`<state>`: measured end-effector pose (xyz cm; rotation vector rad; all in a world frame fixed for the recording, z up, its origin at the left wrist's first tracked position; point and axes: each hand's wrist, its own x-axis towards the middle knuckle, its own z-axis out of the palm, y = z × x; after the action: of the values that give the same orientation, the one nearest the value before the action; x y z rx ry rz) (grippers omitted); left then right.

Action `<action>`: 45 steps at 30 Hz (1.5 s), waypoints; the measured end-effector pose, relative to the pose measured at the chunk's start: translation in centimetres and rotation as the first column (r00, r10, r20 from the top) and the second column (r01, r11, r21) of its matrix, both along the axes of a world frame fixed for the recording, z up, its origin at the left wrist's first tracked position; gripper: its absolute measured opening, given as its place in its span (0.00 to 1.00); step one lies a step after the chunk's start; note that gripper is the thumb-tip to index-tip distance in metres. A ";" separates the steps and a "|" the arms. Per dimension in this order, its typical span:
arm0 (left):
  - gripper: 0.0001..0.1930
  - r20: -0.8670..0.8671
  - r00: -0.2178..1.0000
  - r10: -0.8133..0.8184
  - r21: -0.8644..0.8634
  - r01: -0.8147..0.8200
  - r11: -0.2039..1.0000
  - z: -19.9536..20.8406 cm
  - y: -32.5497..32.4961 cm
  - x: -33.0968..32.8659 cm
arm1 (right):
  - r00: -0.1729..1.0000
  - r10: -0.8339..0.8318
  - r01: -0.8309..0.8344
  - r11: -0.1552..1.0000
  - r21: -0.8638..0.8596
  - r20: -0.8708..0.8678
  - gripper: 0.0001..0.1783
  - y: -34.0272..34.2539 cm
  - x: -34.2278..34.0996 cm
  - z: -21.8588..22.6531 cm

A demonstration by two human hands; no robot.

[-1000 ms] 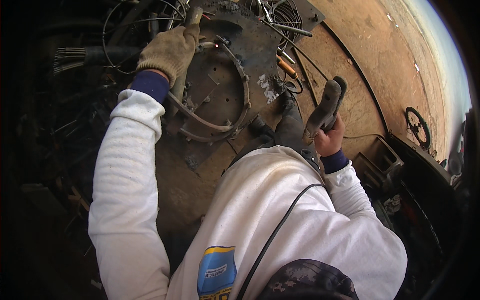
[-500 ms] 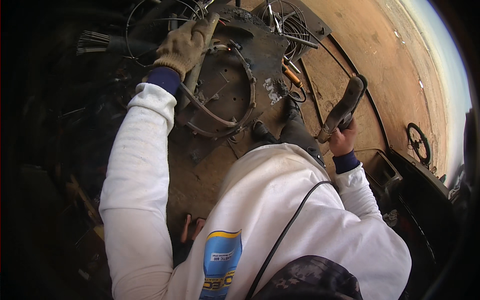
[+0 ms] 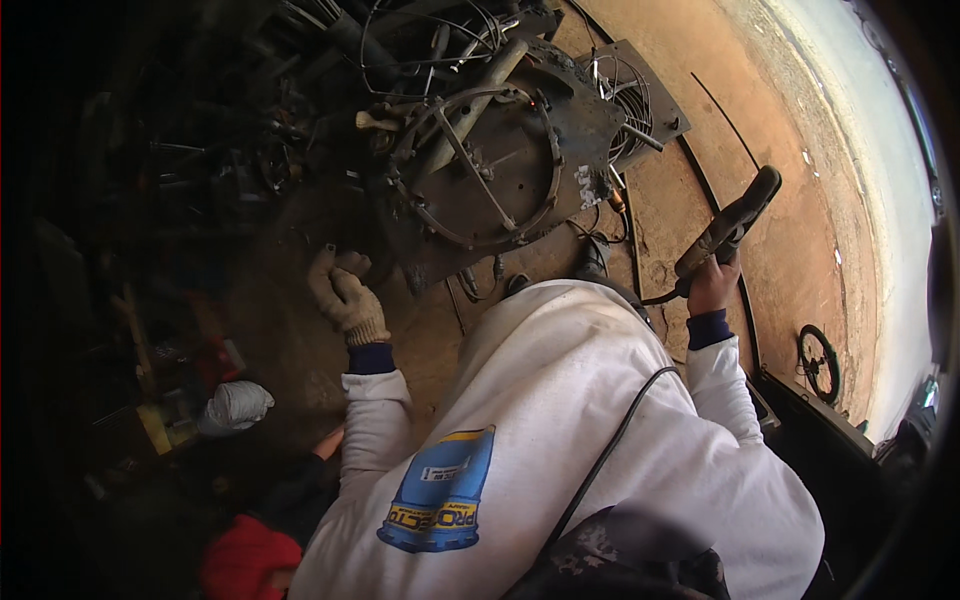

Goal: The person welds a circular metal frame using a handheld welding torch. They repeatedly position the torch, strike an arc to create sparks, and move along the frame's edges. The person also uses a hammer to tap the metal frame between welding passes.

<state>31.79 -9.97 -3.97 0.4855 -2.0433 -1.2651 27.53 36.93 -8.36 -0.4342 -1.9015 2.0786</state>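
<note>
My left hand (image 3: 350, 298), in a tan knit work glove, hangs in the air with fingers apart and nothing in them. Up and right of it, a round metal ring (image 3: 555, 170) with a straight bar (image 3: 470, 165) across it lies on a dark metal plate (image 3: 590, 130). A tiny red glow shows on the ring's far right side. A thick metal tube (image 3: 443, 150) lies slanted by the ring's left part. My bare right hand (image 3: 713, 285) grips a dark curved hand-held shield (image 3: 735, 220), seen nearly edge-on, out to the right.
Coiled wire (image 3: 628, 95) sits beyond the plate. Dark cables (image 3: 700, 180) run over the brown ground. A bicycle wheel (image 3: 820, 362) stands at the right. Tools and metal parts crowd the dark left side. At the lower left is another person in red headwear (image 3: 250, 560).
My left hand has let go of the tube and drawn back toward me, off the plate. My right hand still holds the shield, now turned more edge-on. The view has shifted.
</note>
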 end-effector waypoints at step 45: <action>0.31 0.907 0.281 -0.315 0.292 0.121 0.949 -13.9 12.6 23.9 | 0.988 0.147 -0.145 0.989 -0.037 0.051 0.11 5.8 9.3 -1.3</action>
<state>55.71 2.67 -17.86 1.3504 -3.0925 -1.4908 36.79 42.75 -9.64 -0.3722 -1.9866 2.2154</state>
